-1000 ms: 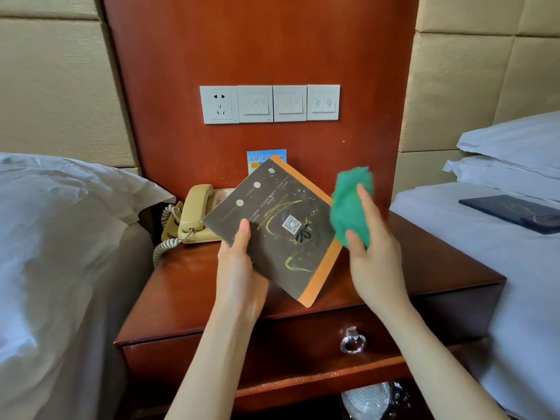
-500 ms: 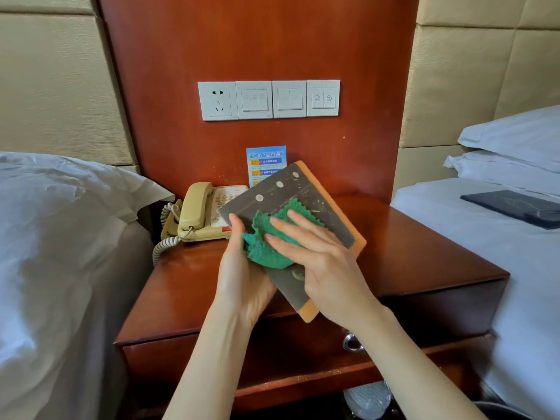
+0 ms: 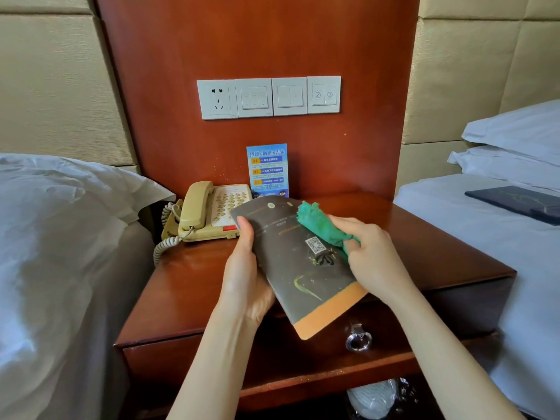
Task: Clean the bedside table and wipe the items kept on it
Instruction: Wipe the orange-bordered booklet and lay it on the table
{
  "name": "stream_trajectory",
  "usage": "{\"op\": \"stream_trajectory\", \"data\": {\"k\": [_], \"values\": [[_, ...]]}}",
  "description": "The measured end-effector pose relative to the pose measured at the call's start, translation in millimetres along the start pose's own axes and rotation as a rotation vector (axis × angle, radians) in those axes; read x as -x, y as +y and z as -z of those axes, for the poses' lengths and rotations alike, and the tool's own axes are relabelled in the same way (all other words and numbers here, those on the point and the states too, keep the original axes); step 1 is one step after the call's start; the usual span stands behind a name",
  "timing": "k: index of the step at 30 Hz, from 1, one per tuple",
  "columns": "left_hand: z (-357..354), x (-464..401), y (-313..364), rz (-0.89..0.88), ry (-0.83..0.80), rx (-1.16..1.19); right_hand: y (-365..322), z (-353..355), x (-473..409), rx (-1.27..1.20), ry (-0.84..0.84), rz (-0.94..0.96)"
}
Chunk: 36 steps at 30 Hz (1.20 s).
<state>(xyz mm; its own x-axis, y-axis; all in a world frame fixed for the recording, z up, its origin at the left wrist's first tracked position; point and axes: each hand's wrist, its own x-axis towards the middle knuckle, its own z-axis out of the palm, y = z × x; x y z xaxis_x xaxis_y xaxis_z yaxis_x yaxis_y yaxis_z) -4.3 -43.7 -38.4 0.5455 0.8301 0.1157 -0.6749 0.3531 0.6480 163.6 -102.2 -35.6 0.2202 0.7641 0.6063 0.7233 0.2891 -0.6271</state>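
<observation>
Left hand (image 3: 245, 286) grips the thin, light booklet (image 3: 298, 262) by its left edge, bowing slightly; right hand (image 3: 368, 253) clutches the soft green cloth (image 3: 318, 222) against its cover.

Your left hand (image 3: 245, 280) grips the dark folder (image 3: 303, 268) by its 9 o'clock edge, above the bedside table (image 3: 188, 286). Right hand (image 3: 368, 253) presses green cloth (image 3: 321, 222) on folder's 1 o'clock corner. Phone (image 3: 209, 212) sits at 10 o'clock, blue card (image 3: 267, 168) at 12.
</observation>
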Motion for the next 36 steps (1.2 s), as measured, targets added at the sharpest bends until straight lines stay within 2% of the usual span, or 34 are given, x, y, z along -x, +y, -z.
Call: {"op": "stream_trajectory", "data": {"k": [3,7,11,15,20,23,26,29,31,36], "values": [[2.1,-2.5,1.8,0.008,0.034,-0.033,-13.8,-9.0,6.7,-0.045,-0.115,0.104],[5.2,0.8,4.8,0.071,-0.018,0.009,-24.7,-28.4,17.0,0.035,-0.264,0.334],[4.5,4.1,5.6,0.11,-0.043,0.001,-16.2,-23.6,15.6,0.049,-0.319,0.388],[-1.4,3.9,1.8,0.096,0.009,-0.034,-0.1,-11.8,7.9,0.122,-0.241,0.314],[-1.9,1.7,-1.7,0.02,0.101,-0.095,19.8,1.7,3.6,0.276,-0.048,-0.018],[-1.8,1.4,-2.3,0.007,0.1,-0.183,17.2,1.7,2.9,0.298,0.056,-0.139],[-4.1,1.6,-5.3,0.007,0.051,-0.278,2.9,-2.5,2.4,0.197,0.085,-0.066],[-6.2,0.8,-10.9,-0.009,-0.018,-0.284,-22.7,-14.9,5.0,0.106,-0.054,0.179],[-5.5,0.7,-11.4,-0.025,-0.048,-0.245,-29.5,-21.6,5.0,0.088,-0.107,0.26],[-4.3,2.2,-12.1,-0.039,-0.064,-0.414,-6.4,-11.0,-4.7,0.203,0.037,0.195]]}}
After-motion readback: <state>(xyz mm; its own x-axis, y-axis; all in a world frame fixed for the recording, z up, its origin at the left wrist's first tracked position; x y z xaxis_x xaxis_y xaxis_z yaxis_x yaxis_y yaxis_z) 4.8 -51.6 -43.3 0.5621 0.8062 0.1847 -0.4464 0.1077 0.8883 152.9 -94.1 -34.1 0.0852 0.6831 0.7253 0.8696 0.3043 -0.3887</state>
